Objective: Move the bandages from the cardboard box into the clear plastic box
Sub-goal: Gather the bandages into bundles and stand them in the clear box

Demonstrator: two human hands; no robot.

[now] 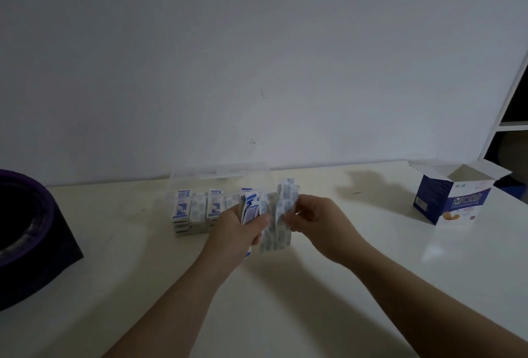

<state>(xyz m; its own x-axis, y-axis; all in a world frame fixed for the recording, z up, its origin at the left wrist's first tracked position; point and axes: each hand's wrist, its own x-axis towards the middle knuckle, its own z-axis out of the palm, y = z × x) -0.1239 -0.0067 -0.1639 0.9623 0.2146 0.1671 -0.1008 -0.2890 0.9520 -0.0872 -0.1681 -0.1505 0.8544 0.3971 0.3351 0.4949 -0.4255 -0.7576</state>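
**Square up the handful, then seat it in the clear box**

I have both hands just in front of the clear plastic box [200,176], toward its right end. The left hand [241,229] has its grip clamped round a stack of bandages [251,210]. The right hand [317,220] has its grip pinched on a looser fan of bandages [283,200] that sticks up beside the stack. Packed bandages [197,209] stand in rows in the box's left and middle. My hands hide its right end.

The cardboard box [451,200] sits well right of it on the tabletop [285,309], flaps open, contents unseen.

My call:
- Merge fan into stack.
- Tap edges flush.
- Keep them upright and lower beside the rows.
- Pinch low, since loose ones could slip.
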